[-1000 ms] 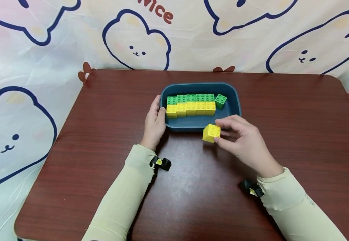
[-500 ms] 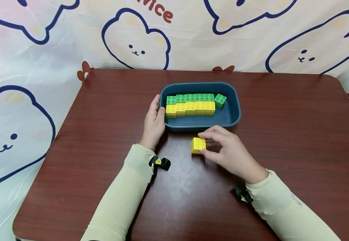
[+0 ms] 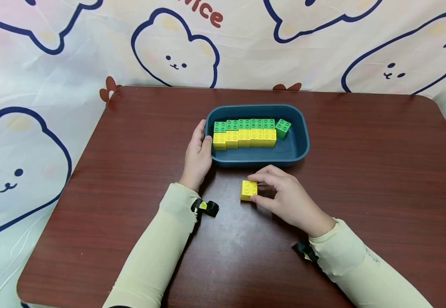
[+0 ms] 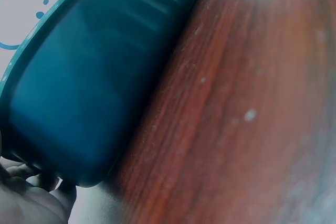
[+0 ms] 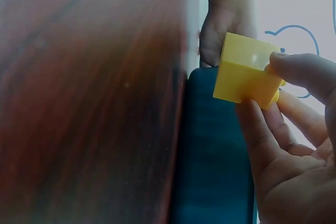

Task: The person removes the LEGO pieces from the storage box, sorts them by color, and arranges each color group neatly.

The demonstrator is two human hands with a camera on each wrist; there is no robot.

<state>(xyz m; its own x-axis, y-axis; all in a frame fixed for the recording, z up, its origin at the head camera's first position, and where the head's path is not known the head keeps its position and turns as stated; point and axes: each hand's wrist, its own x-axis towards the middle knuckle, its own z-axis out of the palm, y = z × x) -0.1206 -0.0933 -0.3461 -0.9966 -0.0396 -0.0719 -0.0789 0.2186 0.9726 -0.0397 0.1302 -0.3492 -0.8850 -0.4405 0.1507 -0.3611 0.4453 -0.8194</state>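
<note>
Between the thumb and fingertips of my right hand [image 3: 290, 203] is a yellow building block [image 3: 248, 191] with studs on one face. The right wrist view shows this yellow block [image 5: 247, 72] raised off the table, just in front of the dark blue tray [image 3: 261, 163]. My left hand [image 3: 197, 159] grips the tray's left end, thumb near the rim; its curled fingers show partly in the left wrist view. Inside the tray, a row of yellow blocks [image 3: 244, 139] runs in front of a row of green blocks [image 3: 244, 124]. One turned green block [image 3: 283, 128] sits at the row's right end.
The brown wooden table [image 3: 361, 162] extends on both sides of the tray. Behind it hangs a pale cloth [image 3: 246, 51] with cartoon animals. Black wrist cameras [image 3: 207, 208] are strapped over the light sleeves [image 3: 146, 252].
My right hand has moved left and nearer to me, carrying the yellow block from the tray's front rim to over the table. My left hand and the tray stay put.
</note>
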